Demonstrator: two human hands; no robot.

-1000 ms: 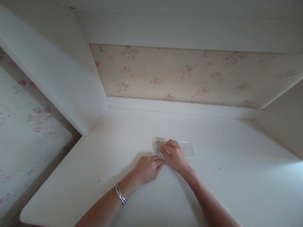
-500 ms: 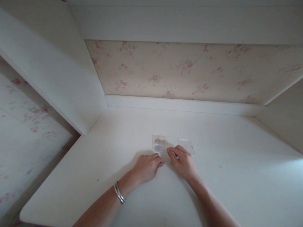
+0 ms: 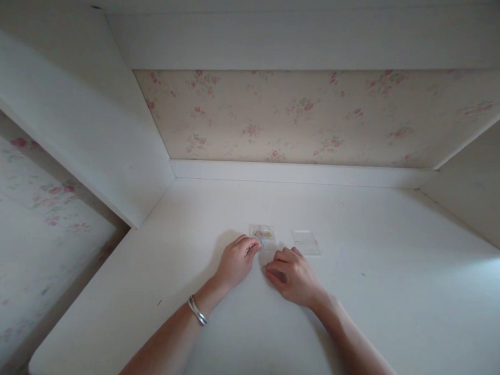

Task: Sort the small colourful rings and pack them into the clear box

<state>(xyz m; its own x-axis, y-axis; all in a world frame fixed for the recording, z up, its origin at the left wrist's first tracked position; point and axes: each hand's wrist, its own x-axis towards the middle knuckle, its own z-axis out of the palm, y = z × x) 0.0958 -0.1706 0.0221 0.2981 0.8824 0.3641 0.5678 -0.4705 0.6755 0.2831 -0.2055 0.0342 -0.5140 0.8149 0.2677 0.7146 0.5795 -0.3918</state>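
A small clear plastic box (image 3: 268, 244) lies on the white desk, with tiny pink and yellow items (image 3: 262, 233) in its far part. My left hand (image 3: 237, 258) is pinched at the box's near left corner, its fingertips over a small greyish item there; what they hold is too small to tell. Nearer to me, just below the box, my right hand (image 3: 290, 273) has thumb and finger pressed together near the desk top. A tiny dark speck shows at those fingertips, but its kind is unclear. To the right of the box rests a flat clear lid (image 3: 306, 242).
The white desk (image 3: 393, 313) has a raised back strip (image 3: 299, 173) and side panels (image 3: 92, 122) at left and right. Two small dark marks or bits lie on it, one left (image 3: 159, 302) and one right (image 3: 363, 274). Floral wallpaper (image 3: 252, 116) covers the wall behind.
My left hand has moved up to the box's near left corner. My right hand has come away from the box, down and left towards me. The view has shifted slightly.
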